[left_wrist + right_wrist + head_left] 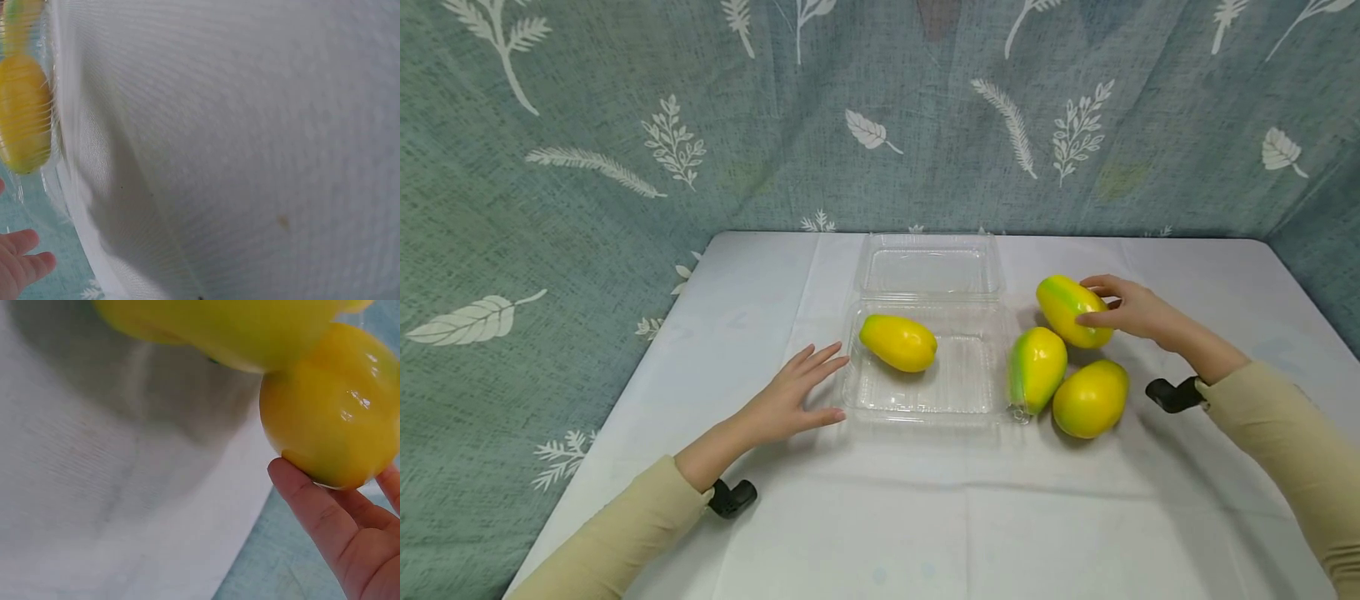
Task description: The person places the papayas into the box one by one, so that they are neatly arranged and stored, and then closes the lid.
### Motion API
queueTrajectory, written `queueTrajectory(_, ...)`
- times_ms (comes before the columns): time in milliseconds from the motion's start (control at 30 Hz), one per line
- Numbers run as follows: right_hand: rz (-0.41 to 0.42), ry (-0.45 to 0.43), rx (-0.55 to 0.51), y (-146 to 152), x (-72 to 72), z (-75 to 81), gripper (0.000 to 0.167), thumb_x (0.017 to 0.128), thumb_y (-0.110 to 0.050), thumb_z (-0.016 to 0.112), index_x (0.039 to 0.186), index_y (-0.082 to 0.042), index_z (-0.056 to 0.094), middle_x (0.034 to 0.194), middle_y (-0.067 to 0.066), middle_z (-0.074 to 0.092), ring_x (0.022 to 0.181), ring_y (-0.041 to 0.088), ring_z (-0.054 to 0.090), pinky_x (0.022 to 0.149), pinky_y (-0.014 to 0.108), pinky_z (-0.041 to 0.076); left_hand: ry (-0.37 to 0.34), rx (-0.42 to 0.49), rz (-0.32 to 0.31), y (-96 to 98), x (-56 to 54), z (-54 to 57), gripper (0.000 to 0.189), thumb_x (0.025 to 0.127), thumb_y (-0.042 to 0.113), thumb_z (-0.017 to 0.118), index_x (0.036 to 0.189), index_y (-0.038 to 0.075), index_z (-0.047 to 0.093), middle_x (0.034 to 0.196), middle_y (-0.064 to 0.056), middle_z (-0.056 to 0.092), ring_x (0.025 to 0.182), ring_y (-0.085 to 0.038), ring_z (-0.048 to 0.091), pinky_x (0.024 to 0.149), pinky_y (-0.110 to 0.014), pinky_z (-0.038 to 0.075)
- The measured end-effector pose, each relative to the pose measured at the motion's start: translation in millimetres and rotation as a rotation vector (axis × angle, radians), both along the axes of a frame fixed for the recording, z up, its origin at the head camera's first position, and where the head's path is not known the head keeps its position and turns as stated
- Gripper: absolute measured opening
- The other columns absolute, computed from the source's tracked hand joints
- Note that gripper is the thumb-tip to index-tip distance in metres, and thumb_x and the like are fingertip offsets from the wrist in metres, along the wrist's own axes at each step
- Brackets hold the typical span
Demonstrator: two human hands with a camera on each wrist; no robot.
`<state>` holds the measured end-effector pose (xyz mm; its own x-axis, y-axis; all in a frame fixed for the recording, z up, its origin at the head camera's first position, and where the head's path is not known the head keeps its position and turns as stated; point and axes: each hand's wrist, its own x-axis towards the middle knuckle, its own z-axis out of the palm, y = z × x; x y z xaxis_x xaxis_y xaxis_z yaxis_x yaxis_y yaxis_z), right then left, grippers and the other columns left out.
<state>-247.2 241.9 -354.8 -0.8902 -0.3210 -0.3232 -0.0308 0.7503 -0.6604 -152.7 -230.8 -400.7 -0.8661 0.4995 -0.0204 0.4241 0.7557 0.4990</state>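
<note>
My right hand [1131, 312] pinches the right end of a glossy yellow-green mango-shaped fruit [1063, 304], thumb on the near side and fingers on the far side. In the right wrist view, thumb and fingertips press against that same fruit [331, 412]. Whether it touches the table is unclear. Two similar fruits, one greener [1036, 367] and one yellower [1090, 400], lie just nearer. Another yellow fruit [898, 343] lies in the left half of a clear plastic clamshell box [955, 404]. My left hand [793, 396], fingers spread, is at the box's left edge; contact cannot be told.
The box's hinged lid [928, 267] lies folded back toward the far table edge. A white cloth covers the table [880, 517]. Behind it hangs a blue-green leaf-patterned curtain [925, 167]. The greener fruit overlaps the box's right edge in the head view.
</note>
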Motion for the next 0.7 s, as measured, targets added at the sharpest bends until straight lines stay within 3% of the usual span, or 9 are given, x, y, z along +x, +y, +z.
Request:
queueTrajectory(300, 0.000, 0.039, -0.015, -1, -0.8, 15.1, 0.075, 0.088, -0.037, 0.059, 0.142, -0.001, 0.023, 0.141, 0.027, 0.027, 0.114, 0.041, 0.042, 0.090, 0.056, 0.039, 0.003, 0.004, -0.003, 0.7, -0.1, 0.6, 0.073, 0.081, 0.044, 0.065, 0.141, 0.016, 0.036, 0.152, 0.000, 0.021, 0.137, -0.041, 0.010, 0.102, -0.065, 0.019)
queueTrajectory(700, -0.005, 0.059, -0.041, -4, -0.2, 33.4, 0.075, 0.088, -0.034, 0.060, 0.143, -0.002, 0.020, 0.142, 0.028, 0.024, 0.118, 0.043, 0.039, 0.092, 0.057, 0.037, 0.015, 0.005, -0.005, 1.6, 0.5, 1.6, 0.073, 0.081, 0.045, 0.065, 0.141, 0.015, 0.037, 0.152, -0.002, 0.022, 0.136, -0.043, 0.012, 0.100, -0.067, 0.020)
